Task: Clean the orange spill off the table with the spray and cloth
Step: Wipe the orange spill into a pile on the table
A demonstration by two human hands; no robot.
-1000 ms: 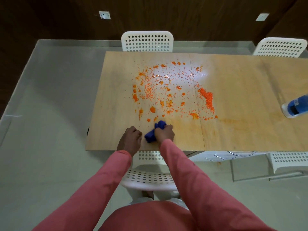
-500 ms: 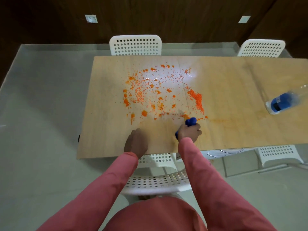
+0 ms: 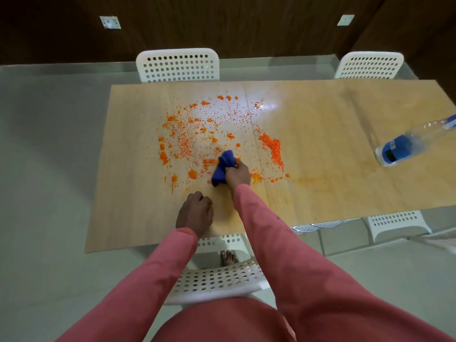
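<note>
Nearest you, a white chair [image 3: 217, 280] is standing tucked against the near edge of the bench [image 3: 128, 193], with your bare foot [image 3: 228, 258] showing on the floor beneath it. Your left hand [image 3: 195, 213] is resting on the bare wood just inside that edge, its grip curled into a loose fist with nothing in it. Just beyond, your right hand [image 3: 237, 174] is pinching a bunched blue cloth [image 3: 223, 167] and pressing it onto the bench at the near side of the orange spill [image 3: 197, 137], which is spreading out as blobs and specks toward the far edge. Well apart, far to your right, the spray bottle [image 3: 404, 146] is lying on its side. Two more white chairs [image 3: 177, 65] are standing behind the bench.
</note>
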